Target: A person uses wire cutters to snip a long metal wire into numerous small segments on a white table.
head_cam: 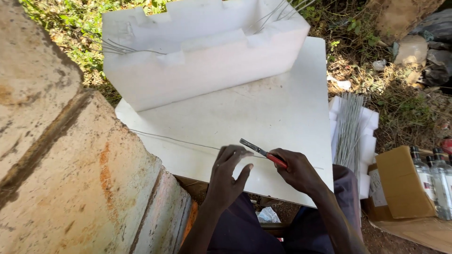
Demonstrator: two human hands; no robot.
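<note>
A long thin wire (174, 139) lies across a white board (282, 103) resting on my lap. My left hand (227, 176) pinches the wire near its right part, fingers bent on it. My right hand (295, 170) grips red-handled pliers (262, 152), whose metal jaws point up-left and sit at the wire just beside my left fingertips. A big white foam block (197, 61) stands on the far half of the board, with several thin wires (123, 47) resting in its notches.
A rough stone wall (66, 160) fills the left side. Right of the board, a bundle of straight wires (348, 129) lies on foam pieces. A cardboard box (400, 183) with clear bottles (440, 181) sits at the right. Grass and debris lie beyond.
</note>
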